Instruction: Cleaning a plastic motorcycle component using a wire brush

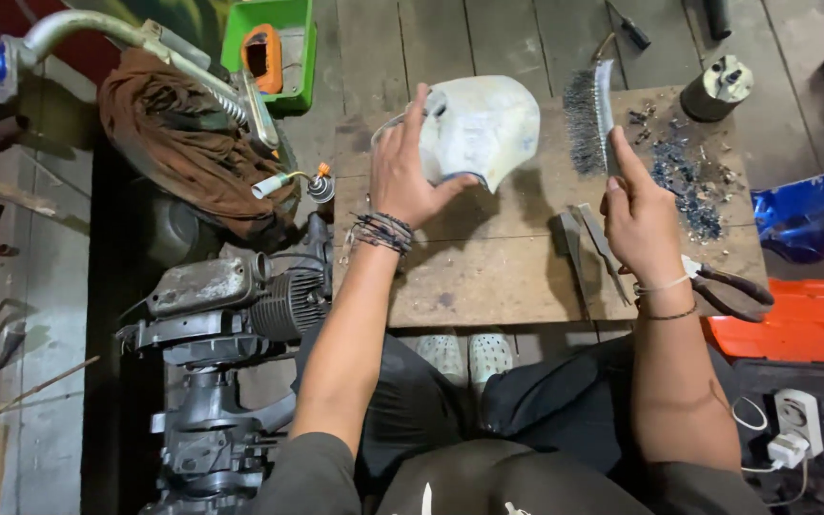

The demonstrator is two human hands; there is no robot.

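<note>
Wooden board (488,277) spread under both hands, scuffed and stained, and everything here happens just above it. Off to the left hand's outer side sits a grey small engine (231,305) with cooling fins, a brown rag (183,143) draped over the frame behind it, and beyond that a green bin (274,43). Now the main pairing: the left hand (402,176) is closed around the near edge of a pale, rounded housing cover (479,124), thumb on one side, fingers wrapped over the other, lifting it clear of the board and tilting its domed face toward the right. The right hand (636,215) is clamped on the handle of a wire brush (588,114), forefinger laid up along the spine, bristles turned left toward the cover. That is the relation that matters: brush and cover stand side by side, near but apart, with a strip of bare board showing between them, the brush's long axis running away from the body, almost upright in the view, roughly parallel to the cover's right edge. Just below the right hand lie two flat metal blades (588,253), touching each other; pliers (731,291) rest by the right wrist. Beyond the right hand's knuckles, a scatter of dark debris (693,186), and farther off a small dark cylinder (717,91).
</note>
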